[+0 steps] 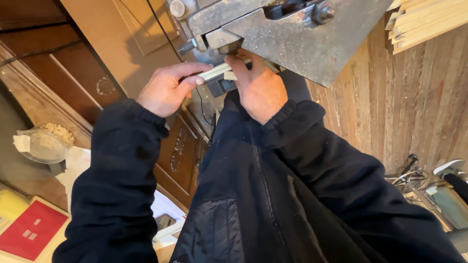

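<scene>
Worn floorboards [419,97] and dark carved cabinet doors [178,151] are seen below a grey metal machine table [312,44]. A pale wooden strip [217,72] is held under its edge, long axis running left to right. The left hand [165,90] is pinched on the near end; the right hand [261,87] is clamped around the far part, closer to the machine.

Red flat package [30,230] (two pale labels), bottom left, yellow package [10,203] beside it
</scene>
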